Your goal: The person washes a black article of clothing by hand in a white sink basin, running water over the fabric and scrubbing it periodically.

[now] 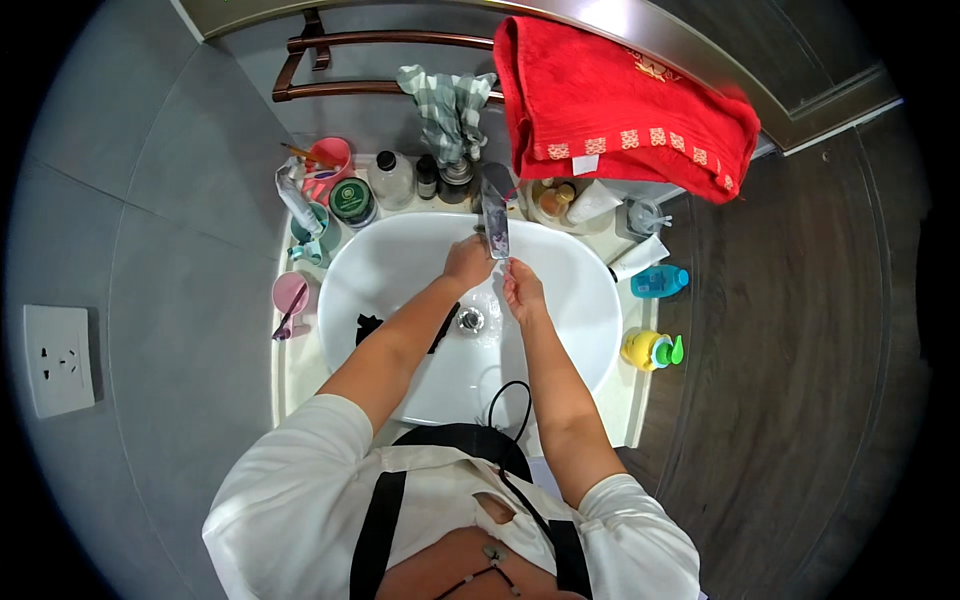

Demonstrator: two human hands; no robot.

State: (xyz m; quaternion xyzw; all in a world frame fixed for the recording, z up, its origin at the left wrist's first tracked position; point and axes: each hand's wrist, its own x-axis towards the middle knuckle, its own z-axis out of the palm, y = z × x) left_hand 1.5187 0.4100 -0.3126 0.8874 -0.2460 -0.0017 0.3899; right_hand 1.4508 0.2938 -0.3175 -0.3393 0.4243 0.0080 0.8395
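Observation:
Both of my hands are over the white sink (580,330), close to the metal faucet (495,215). My left hand (468,262) lies just left of the spout, its fingers partly hidden behind it. Right below the spout's tip, my right hand (523,290) has its fingers bent and drawn together. Whatever they hold is too small to make out. Wet glints show on the basin around the round metal drain (470,319). Crumpled black cloth (368,328) rests in the left side of the basin, partly covered by my left forearm.
Along the counter's back stand a dark green jar (352,202), a clear bottle (391,180) and several cups. A blue bottle (659,281) and a yellow pump bottle (652,350) stand at the right. A red towel (620,110) hangs from the rack (390,38) above.

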